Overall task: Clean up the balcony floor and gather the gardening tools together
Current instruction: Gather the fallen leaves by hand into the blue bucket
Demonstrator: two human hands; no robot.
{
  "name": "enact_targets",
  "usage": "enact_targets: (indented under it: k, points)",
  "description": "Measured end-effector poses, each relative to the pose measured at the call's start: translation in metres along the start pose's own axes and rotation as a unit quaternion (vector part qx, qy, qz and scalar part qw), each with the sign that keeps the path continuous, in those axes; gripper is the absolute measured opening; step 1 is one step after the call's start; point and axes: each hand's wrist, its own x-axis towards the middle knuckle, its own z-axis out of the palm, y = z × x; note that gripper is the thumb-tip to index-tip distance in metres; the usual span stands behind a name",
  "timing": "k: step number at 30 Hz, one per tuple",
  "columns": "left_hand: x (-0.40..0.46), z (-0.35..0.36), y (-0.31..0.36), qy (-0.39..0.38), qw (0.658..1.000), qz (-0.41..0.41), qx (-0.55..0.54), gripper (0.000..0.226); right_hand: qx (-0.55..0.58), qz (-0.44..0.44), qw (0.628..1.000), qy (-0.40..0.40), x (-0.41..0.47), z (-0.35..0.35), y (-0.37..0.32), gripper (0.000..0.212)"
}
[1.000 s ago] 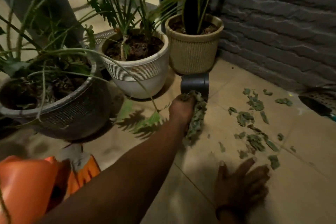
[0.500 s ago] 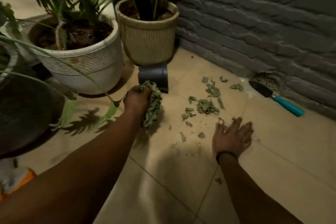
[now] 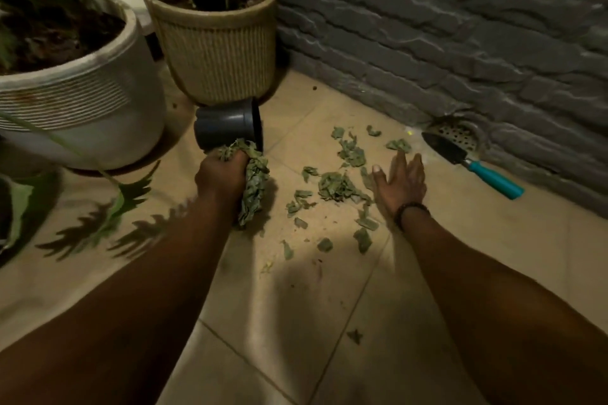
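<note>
Trowel (image 3: 473, 164): lies flat on the floor (image 3: 493, 273) just beside the grey brick wall (image 3: 427, 26); long axis runs diagonally, dark blade pointing up-left toward the drain cover (image 3: 460, 133), teal handle pointing down-right.
Loose leaves (image 3: 335, 186): scattered on the tiles between the two hands.
Left hand (image 3: 223, 174): fingers curled round a bunch of leaves (image 3: 255, 187) that hangs down to the floor, at the mouth of the small dark pot (image 3: 227, 128).
Small dark pot: on its side, opening toward the person.
Right hand (image 3: 399, 184): fingers straight and spread, palm down beside the loose leaves, holding nothing.
Behind: white ribbed pot (image 3: 82, 108) and woven beige pot (image 3: 220, 52), both planted.
</note>
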Motion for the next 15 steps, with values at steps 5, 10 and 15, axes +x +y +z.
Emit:
enact_targets:
  k: [5, 10, 15]
  points:
    - [0.011, 0.008, -0.007, 0.025, 1.0, 0.004, -0.008, 0.033, 0.037, 0.004, 0.997, -0.064, 0.095, -0.022, 0.02, 0.071]
    - [0.013, 0.004, -0.017, 0.017, 1.0, 0.004, -0.006, 0.018, 0.084, -0.117, 0.985, -0.098, 0.118, -0.002, -0.008, 0.064]
    - [0.014, 0.003, -0.033, 0.028, 0.999, 0.019, 0.04, 0.018, 0.139, -0.272, 0.941, -0.144, 0.08, 0.022, -0.055, 0.04]
